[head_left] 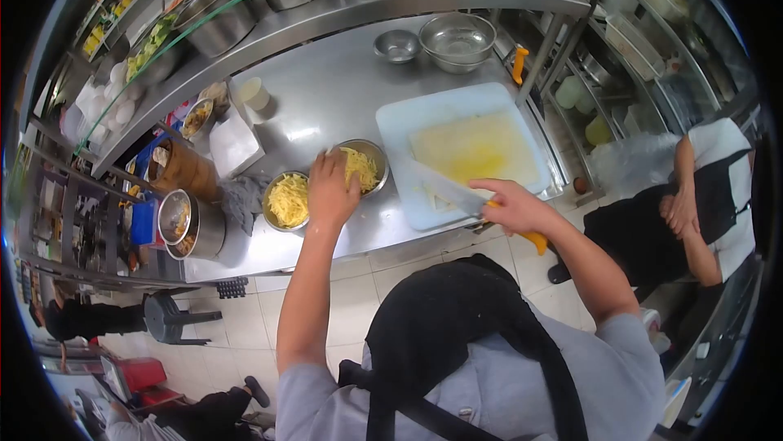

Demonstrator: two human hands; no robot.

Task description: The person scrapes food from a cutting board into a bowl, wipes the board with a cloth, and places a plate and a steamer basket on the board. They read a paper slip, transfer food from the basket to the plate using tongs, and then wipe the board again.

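Note:
My right hand grips the yellow handle of a kitchen knife, its broad blade lying over the near left part of a white cutting board. The board is wet with yellowish liquid, and a few pale scraps lie near the blade. My left hand is at the left rim of a metal bowl of yellow shreds, fingers stretched forward and thumb apart. It partly hides this bowl. Just left of it stands a second metal bowl, heaped with similar yellow shreds.
Nested metal bowls and a strainer stand at the back, beside a small bowl. A grey cloth and a steel pot are at left. An overhead shelf holds pots. A person in a black apron stands at right.

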